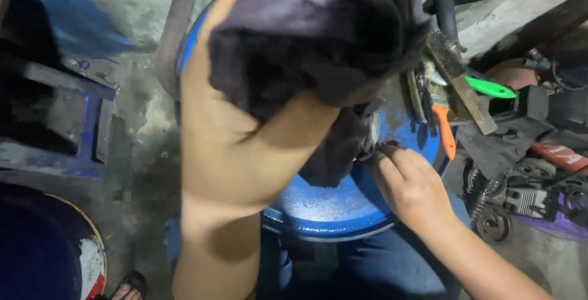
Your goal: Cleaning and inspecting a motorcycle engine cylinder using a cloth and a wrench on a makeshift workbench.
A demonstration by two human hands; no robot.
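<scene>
My left forearm [233,153] is raised close to the camera, and the hand is hidden inside a bunched dark cloth [318,36] that it holds. The cloth's lower end [343,153] hangs down onto the lid of a blue drum [324,205]. My right hand [410,183] rests on the lid's right side. Its fingers are curled against the cloth's lower end, beside a small pale metal part [375,129]. Whether these fingers grip anything is hidden.
On the drum's right edge lie a wire brush [456,76], a green-handled tool [487,87] and an orange-handled brush [444,125]. Springs, gears and machine parts [520,196] crowd the floor at right. A blue metal frame [61,122] stands at left, a dark round drum [43,251] at bottom left.
</scene>
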